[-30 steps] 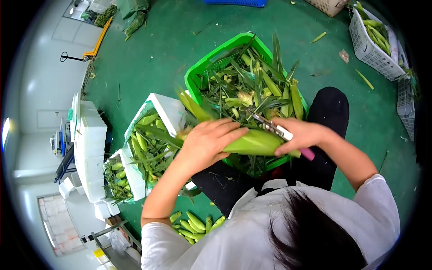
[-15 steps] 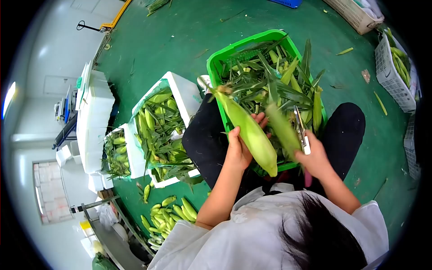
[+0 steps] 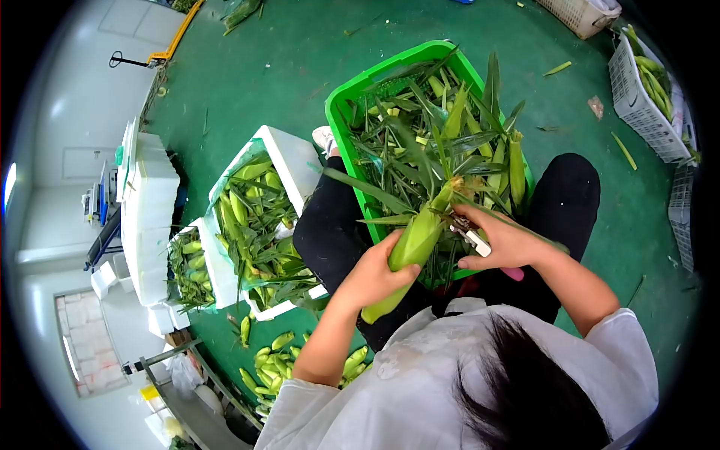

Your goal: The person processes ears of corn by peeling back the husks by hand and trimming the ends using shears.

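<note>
We see our left hand closed around the lower part of a corn ear, just beside the near side of the green crate. Our palm and most of those fingers are hidden; the thumb lies across the husk. Our right hand is apart from the left and closed on a cutting tool, over the crate's near part. We make out its metal parts, a white piece and a pink handle end, but leaves, the ear's end and our fingers cover the rest, so we cannot tell how its blades stand or whether they touch the ear.

The ear's long axis slants: its plain green end points down toward our body, and its narrower end, with a brown tuft, points up and away from us, over the crate. Long leaves spread from that upper end and blend with the leaves filling the crate, so their edges are hard to sort.

Left of the crate stands a white foam box of husked ears and leaves, partly hidden by our left knee. Nearer us, left of the crate, loose ears lie on the floor, cut off by our sleeve.
</note>
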The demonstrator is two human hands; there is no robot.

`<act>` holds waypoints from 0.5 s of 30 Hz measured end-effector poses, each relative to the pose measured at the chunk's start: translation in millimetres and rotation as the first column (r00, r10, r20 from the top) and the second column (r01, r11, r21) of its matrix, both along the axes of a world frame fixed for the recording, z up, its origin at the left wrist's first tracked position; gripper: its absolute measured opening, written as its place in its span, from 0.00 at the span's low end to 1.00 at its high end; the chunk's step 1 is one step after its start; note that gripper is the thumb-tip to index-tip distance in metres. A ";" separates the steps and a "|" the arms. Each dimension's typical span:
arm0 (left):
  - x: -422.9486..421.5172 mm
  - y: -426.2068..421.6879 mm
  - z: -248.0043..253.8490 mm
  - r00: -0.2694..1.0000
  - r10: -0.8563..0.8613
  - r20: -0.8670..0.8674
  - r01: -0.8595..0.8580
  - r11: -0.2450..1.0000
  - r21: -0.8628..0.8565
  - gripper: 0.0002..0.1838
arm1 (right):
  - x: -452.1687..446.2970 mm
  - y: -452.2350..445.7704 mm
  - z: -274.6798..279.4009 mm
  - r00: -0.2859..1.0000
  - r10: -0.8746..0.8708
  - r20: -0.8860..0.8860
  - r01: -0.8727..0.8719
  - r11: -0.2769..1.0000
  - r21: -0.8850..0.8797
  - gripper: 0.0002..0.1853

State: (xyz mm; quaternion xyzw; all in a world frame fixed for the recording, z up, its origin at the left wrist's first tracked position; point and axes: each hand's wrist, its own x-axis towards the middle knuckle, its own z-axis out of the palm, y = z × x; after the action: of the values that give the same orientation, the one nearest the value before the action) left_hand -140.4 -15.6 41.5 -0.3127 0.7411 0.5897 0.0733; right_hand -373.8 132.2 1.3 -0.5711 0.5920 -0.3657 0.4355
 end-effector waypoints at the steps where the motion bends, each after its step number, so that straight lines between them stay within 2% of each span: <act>1: 2.8 -4.7 2.0 1.000 -0.023 -0.002 0.023 0.987 0.160 0.32 | -2.7 -2.5 -0.4 0.999 0.039 0.000 -0.039 0.999 0.003 0.39; 2: 5.9 -9.5 0.8 1.000 -0.010 -0.002 0.011 0.961 0.275 0.33 | -4.4 -2.1 -0.4 0.997 0.075 -0.001 -0.075 0.997 0.009 0.37; 3: 9.2 -14.1 -3.1 1.000 -0.002 -0.002 0.002 0.922 0.388 0.33 | -2.3 0.4 -1.5 0.998 0.036 0.052 -0.034 0.998 -0.046 0.27; 4: 11.8 -17.3 -5.4 1.000 0.003 0.004 -0.005 0.866 0.500 0.34 | -0.4 6.8 0.9 0.980 0.020 0.198 -0.035 0.997 0.074 0.24; 6: 10.7 -19.6 -6.3 0.995 -0.062 -0.075 0.091 0.871 0.482 0.38 | 3.4 18.1 12.8 0.883 -0.070 0.465 -0.078 0.954 0.291 0.19; 7: 8.4 -19.3 -6.9 0.989 -0.090 -0.120 0.133 0.893 0.430 0.39 | 8.7 25.8 16.4 0.834 -0.130 0.537 -0.059 0.945 0.321 0.15; 8: 6.4 -18.8 -7.2 0.980 -0.118 -0.162 0.171 0.911 0.374 0.39 | 13.2 32.7 15.5 0.809 -0.141 0.571 -0.054 0.949 0.311 0.16; 11: -8.6 -7.3 9.4 0.988 -0.131 -0.082 0.147 0.961 0.235 0.37 | 32.6 47.1 34.7 0.668 -0.362 0.651 0.098 0.909 0.405 0.16; 12: -11.4 -1.6 10.5 0.991 -0.125 -0.055 0.134 0.971 0.200 0.36 | 38.1 47.9 42.5 0.580 -0.452 0.678 0.115 0.869 0.480 0.17; 13: -10.9 5.1 6.0 0.991 -0.065 -0.112 0.093 0.962 0.255 0.35 | 43.6 45.8 49.4 0.536 -0.501 0.679 0.142 0.847 0.513 0.17; 14: -7.9 11.1 1.2 0.995 -0.002 -0.095 0.040 0.913 0.406 0.35 | 47.3 44.9 53.2 0.489 -0.546 0.680 0.166 0.824 0.542 0.17; 15: -3.5 15.7 -3.0 0.996 0.059 -0.067 -0.013 0.841 0.540 0.36 | 49.7 46.0 47.7 0.463 -0.535 0.707 0.169 0.836 0.521 0.22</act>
State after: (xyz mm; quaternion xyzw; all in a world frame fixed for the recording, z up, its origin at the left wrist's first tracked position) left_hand -143.9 0.1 38.5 -0.2692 0.5418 0.7875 0.1173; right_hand -324.1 178.2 49.0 -0.0937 0.4785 -0.5526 0.6759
